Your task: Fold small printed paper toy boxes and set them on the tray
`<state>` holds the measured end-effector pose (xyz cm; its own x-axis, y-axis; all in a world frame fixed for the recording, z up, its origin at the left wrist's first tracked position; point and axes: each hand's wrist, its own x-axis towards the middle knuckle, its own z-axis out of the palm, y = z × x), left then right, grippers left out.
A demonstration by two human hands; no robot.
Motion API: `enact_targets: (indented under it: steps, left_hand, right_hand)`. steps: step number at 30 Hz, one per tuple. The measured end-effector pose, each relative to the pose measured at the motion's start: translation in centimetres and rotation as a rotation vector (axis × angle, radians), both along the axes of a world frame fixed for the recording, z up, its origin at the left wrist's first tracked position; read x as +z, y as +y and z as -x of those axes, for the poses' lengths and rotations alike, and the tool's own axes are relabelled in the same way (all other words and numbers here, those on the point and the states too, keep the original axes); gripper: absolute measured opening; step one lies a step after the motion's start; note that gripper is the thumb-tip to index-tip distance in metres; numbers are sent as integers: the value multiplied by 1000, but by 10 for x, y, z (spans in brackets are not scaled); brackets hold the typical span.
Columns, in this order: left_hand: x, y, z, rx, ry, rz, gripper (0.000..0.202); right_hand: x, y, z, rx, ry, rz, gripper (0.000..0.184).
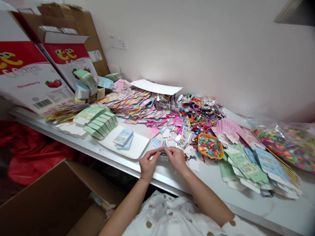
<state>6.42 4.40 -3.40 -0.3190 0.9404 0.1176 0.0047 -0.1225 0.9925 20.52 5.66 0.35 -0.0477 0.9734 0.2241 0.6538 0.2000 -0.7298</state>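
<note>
My left hand (147, 164) and my right hand (177, 159) hold a small, flat, pale packet (163, 151) between their fingers, just above the white table's front edge. The fingers hide most of it, so its print is hard to tell. Nearest to my left hand is a white tray (140, 145) with small blue cartons (123, 139) on it. Loose die-cut paper pieces (193, 163) lie close to my right hand, and an orange basket of colourful small pieces (210, 146) sits beyond them.
Stacked green cartons (99, 125) stand left of the tray. Pastel cards (133, 106) and flat carton blanks (253, 167) crowd the table, with a bulging plastic bag (285, 147) at right. Strawberry-printed cartons (29, 72) stand at left, above an open cardboard box (56, 200) below the table.
</note>
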Motion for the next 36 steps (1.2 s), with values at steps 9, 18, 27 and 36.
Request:
enact_targets:
  steps: [9, 18, 27, 36]
  left_hand:
    - [3, -3, 5, 98, 387, -241, 14]
    - [17, 17, 21, -249, 233, -66, 16]
    - [20, 21, 32, -541, 351, -166, 18]
    - [24, 12, 31, -492, 521, -85, 28]
  right_hand:
    - [-5, -6, 7, -57, -22, -122, 30]
    - [-8, -10, -10, 259, 27, -85, 35]
    - [-16, -5, -29, 451, -70, -260, 38]
    - [2, -7, -26, 389, -4, -96, 28]
